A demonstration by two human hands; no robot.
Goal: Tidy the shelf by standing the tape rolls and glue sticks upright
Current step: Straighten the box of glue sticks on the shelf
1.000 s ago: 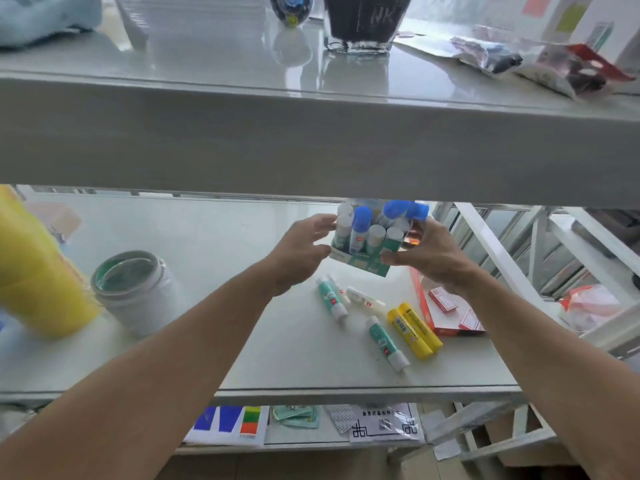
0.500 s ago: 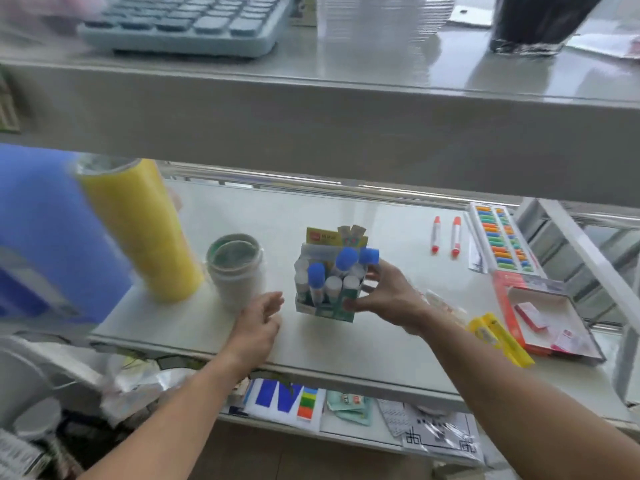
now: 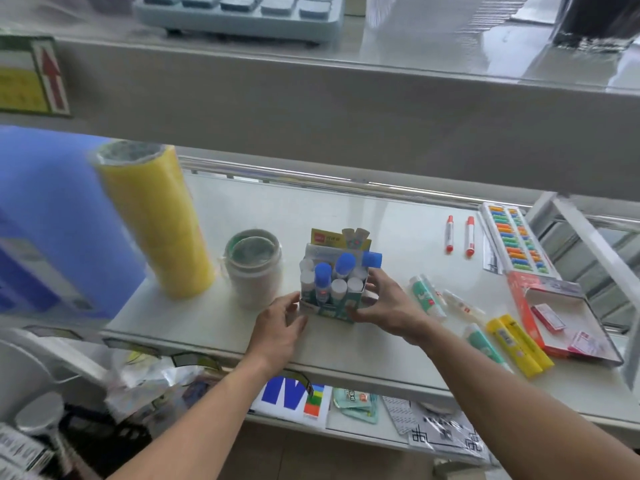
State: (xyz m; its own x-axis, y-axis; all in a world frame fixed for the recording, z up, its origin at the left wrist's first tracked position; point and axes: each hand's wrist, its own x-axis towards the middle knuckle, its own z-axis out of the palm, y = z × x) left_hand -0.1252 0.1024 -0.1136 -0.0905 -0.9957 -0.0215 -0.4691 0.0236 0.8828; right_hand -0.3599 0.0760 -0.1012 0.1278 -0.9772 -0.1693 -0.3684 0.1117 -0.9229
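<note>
Here, nearest the camera, two bare forearms reach in from the bottom edge toward the middle shelf (image 3: pixel 346 216). The left hand (image 3: pixel 277 323) rests with loosely spread fingers at the 9 o'clock side of the box of glue sticks (image 3: pixel 334 289), fingertips just touching its lower corner, closed on nothing. The right hand (image 3: pixel 388 306) cups the box from 3 o'clock, thumb low on the front face and fingers round the side; its grip presses on the card wall.

The box stands upright near the front of the shelf, its sticks upright inside, blue and white caps showing. It looks light and thin-walled, so I judge it will dent if squeezed hard and may tip, being tall with a small base; hold it low, on two opposite walls, not by the caps.

At 3 o'clock of the box, loose glue sticks (image 3: pixel 427 299) lie flat, along with two yellow sticks (image 3: pixel 519 344) beside an open red tray (image 3: pixel 571 323). These are smooth, stiff plastic cylinders that probably roll; pinch each round the middle and set it down on its flat base.

At 9 o'clock stand a white tape roll (image 3: pixel 252 268) and, farther left, a tall yellow tape stack (image 3: pixel 156 220). Farther back, at 1 o'clock, lie two red pens (image 3: pixel 460 233).
</note>
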